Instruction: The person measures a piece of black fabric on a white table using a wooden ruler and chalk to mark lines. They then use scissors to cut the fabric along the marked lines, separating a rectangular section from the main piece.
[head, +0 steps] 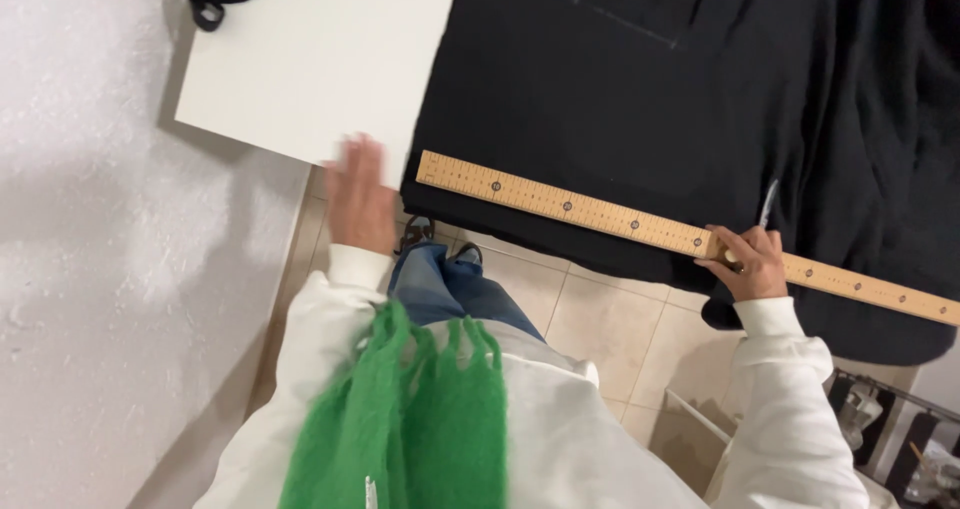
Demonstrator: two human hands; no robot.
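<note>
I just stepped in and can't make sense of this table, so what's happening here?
A person in a white top and green fringed scarf stands at a white table with black fabric spread over it. Their right hand presses a long wooden ruler onto the fabric near the table's edge and also holds a thin pen-like marker. Their left hand is blurred, open and flat by the table's bare edge. A faint chalk line shows on the fabric farther up.
</note>
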